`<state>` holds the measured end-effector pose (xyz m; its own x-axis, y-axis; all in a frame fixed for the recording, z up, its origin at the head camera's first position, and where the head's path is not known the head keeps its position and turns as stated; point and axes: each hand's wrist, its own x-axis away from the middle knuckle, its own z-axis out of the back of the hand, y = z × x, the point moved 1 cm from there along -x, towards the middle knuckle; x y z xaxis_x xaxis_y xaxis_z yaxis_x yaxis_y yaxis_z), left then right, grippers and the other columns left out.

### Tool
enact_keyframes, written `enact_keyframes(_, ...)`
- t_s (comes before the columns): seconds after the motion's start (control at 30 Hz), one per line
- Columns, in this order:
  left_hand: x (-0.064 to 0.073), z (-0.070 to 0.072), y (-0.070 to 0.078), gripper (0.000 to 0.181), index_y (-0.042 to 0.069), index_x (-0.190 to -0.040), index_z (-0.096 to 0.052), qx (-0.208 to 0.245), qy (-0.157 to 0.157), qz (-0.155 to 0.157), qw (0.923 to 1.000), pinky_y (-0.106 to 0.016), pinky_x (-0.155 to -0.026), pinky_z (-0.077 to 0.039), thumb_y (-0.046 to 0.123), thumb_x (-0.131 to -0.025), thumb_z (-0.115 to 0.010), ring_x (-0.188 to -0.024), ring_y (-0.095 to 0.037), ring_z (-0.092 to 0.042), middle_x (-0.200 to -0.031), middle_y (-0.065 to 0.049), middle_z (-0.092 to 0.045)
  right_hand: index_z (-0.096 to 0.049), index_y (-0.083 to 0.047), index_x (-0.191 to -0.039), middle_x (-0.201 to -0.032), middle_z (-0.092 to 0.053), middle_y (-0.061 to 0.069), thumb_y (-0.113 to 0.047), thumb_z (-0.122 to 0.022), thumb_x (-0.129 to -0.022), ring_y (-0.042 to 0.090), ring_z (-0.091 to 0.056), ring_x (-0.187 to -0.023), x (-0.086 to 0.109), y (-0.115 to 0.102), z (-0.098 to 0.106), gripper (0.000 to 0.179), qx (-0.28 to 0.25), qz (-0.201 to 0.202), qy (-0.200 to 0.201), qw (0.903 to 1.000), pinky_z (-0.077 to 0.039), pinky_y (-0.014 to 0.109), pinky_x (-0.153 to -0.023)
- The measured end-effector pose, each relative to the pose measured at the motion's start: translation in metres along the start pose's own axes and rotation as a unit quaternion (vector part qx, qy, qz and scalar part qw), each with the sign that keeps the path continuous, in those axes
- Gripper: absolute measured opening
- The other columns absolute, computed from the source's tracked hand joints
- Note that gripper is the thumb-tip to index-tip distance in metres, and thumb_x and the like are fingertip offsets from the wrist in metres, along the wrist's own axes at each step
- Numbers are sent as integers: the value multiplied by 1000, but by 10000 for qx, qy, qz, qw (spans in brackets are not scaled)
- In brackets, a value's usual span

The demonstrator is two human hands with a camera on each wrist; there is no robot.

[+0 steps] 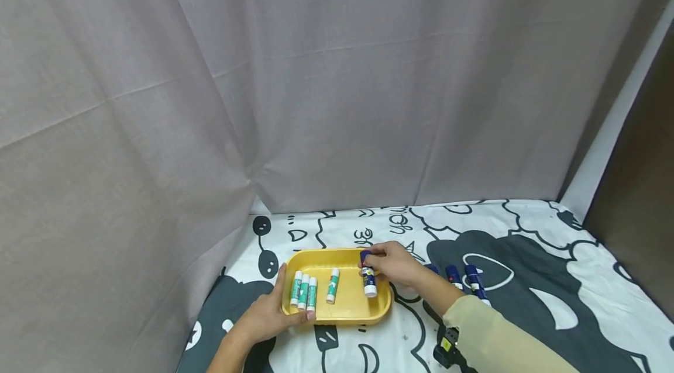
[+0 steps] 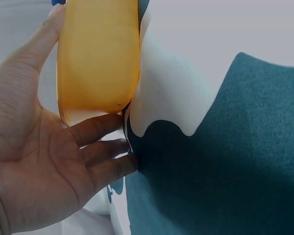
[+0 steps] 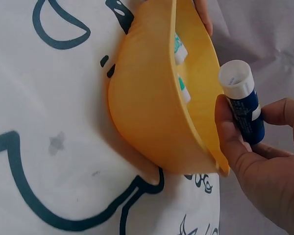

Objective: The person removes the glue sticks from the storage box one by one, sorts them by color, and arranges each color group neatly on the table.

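Observation:
A yellow tray (image 1: 347,315) lies on the patterned cloth. My left hand (image 1: 270,310) holds its left end, with the thumb by the near rim and fingers against the end wall; in the left wrist view, the left hand (image 2: 49,152) spans that wall. Above the tray's right part, my right hand (image 1: 392,263) pinches a dark blue glue stick (image 1: 369,280) with its white end toward me. The right wrist view shows this glue stick (image 3: 246,110) between thumb and fingers. Inside the tray, several small green-and-white glue sticks (image 1: 303,292) lie, one (image 1: 333,285) apart in the middle.
More dark blue glue sticks (image 1: 475,282) lie on the cloth (image 1: 411,338) to the right, partly behind my right forearm. A grey curtain (image 1: 337,98) hangs behind the cloth and along the left side. A brown panel (image 1: 637,186) stands at the far right.

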<state>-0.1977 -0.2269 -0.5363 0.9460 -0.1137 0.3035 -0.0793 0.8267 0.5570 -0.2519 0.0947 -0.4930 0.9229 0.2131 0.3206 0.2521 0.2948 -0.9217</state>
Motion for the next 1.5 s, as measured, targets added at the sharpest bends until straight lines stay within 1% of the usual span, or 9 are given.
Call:
enact_keyframes(0.23,1,0,2,142,19,-180,-5,8,-44,99,9999,-64,-98,-57,71,-79,-90,-96,-31,-66,-130,-26,-74,-63,8,-148,-124,-80,15,-11,-63,-108,21,-76,-105,7,0,13,44,67,96,-79,9999,-67,40,-87)
enact_keyframes(0.37,1,0,2,143,19,-180,-6,-8,-36,124,9999,-63,-98,-57,73,-78,-90,-96,-31,-65,-130,-26,-73,-61,8,-148,-129,-78,20,-11,-62,-109,21,-76,-105,10,2,22,44,-11,144,-138,9998,-67,40,-89)
enact_keyframes(0.57,1,0,1,143,19,-180,-6,-23,-9,102,9999,-62,-96,-57,73,-78,-90,-95,-30,-65,-129,-25,-74,-57,13,-150,-133,-74,27,-11,-60,-109,24,-75,-110,14,4,39,47,-108,272,-173,9994,-66,44,-95)
enact_keyframes(0.67,2,-1,2,143,19,-180,-5,24,-33,99,9999,-62,-95,-57,73,-78,-90,-94,-29,-65,-126,-23,-75,-56,13,-150,-132,-75,24,-12,-60,-109,24,-74,-111,15,6,48,48,-10,234,-88,9997,-66,46,-95)
enact_keyframes(0.9,4,-2,3,142,19,-180,-6,76,-101,146,9998,-64,-98,-57,72,-79,-90,-95,-30,-65,-129,-23,-75,-53,15,-152,-134,-74,26,-11,-60,-108,26,-76,-114,22,16,68,51,217,157,56,9996,-66,48,-96)
enact_keyframes(1.03,3,-1,3,142,18,-180,-6,49,-92,120,9999,-63,-97,-57,72,-78,-90,-94,-29,-65,-127,-22,-75,-55,14,-151,-131,-76,25,-11,-61,-108,25,-77,-110,26,19,79,50,329,91,172,9993,-66,46,-94)
enact_keyframes(1.23,0,0,2,143,20,-180,-5,41,-48,82,9999,-66,-100,-57,72,-78,-90,-98,-31,-67,-133,-25,-73,-58,10,-152,-130,-77,21,-16,-62,-110,25,-76,-113,30,28,98,49,686,-18,401,9968,-65,48,-97)
enact_keyframes(1.4,-1,0,1,143,21,-180,-4,16,-47,116,9999,-67,-101,-56,73,-78,-90,-99,-31,-67,-136,-26,-72,-59,11,-150,-128,-77,21,-15,-61,-110,26,-75,-113,37,35,112,48,869,50,479,9951,-66,48,-93)
enact_keyframes(1.5,0,-1,1,142,21,-180,-4,4,-66,122,9999,-66,-101,-56,73,-79,-90,-99,-31,-67,-134,-26,-73,-57,13,-151,-129,-76,24,-15,-60,-111,29,-75,-116,44,39,121,49,982,157,518,9937,-66,48,-93)
